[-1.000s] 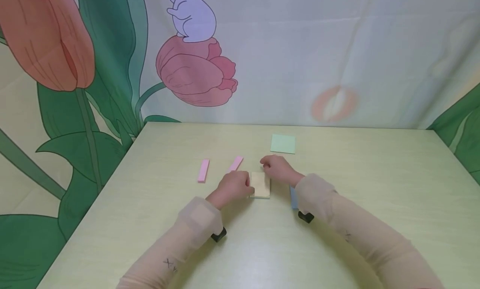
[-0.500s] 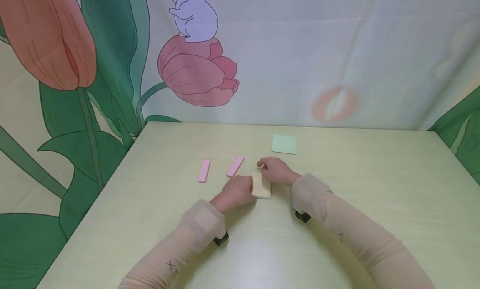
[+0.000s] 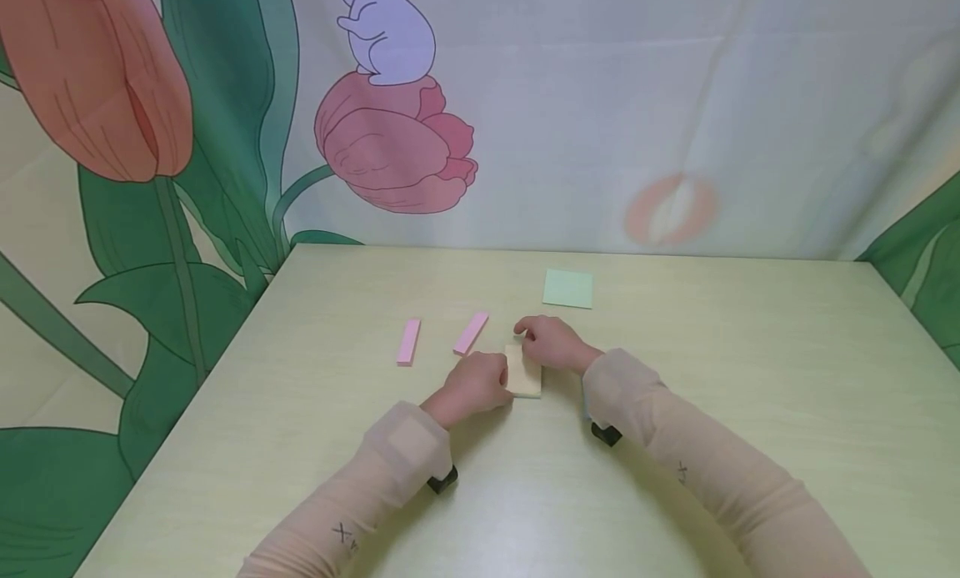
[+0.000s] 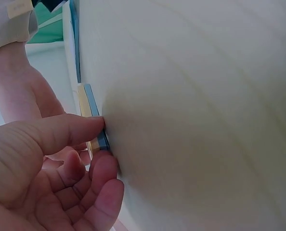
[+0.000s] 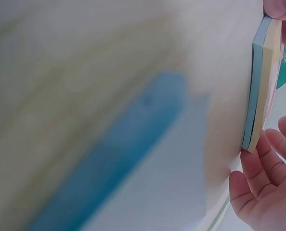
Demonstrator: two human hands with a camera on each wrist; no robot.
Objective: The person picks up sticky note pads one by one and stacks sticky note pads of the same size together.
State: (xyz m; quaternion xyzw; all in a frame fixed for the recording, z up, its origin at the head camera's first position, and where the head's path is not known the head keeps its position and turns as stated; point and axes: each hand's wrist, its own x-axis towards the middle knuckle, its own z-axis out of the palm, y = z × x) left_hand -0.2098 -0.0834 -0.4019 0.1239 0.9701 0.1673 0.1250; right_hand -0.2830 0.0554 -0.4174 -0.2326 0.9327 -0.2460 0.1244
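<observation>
A cream sticky note pad (image 3: 528, 376) lies on top of a blue sticky note pad (image 4: 91, 96), the two forming a small stack on the table. My left hand (image 3: 478, 384) pinches the stack at its left end; in the left wrist view the thumb presses the blue layer's edge and curled fingers meet the corner. On the far right side, my right hand (image 3: 552, 343) has its fingers curled against the stack's edge. From the right wrist view, those fingertips (image 5: 251, 166) touch the end of both layers. The right thumb's contact is hidden.
Two pink strip-shaped pads (image 3: 408, 342) lie left of the stack, one tilted. Behind the hands is a pale green square pad (image 3: 567, 289). A blue strip (image 5: 119, 149) sits beneath the right forearm, mostly covered by the sleeve. A printed curtain hangs behind the table (image 3: 712, 328).
My left hand has shifted slightly toward me, uncovering more of the tilted pink strip. The right hand has moved a little left over the cream pad. Over the last half second both stay nearly still.
</observation>
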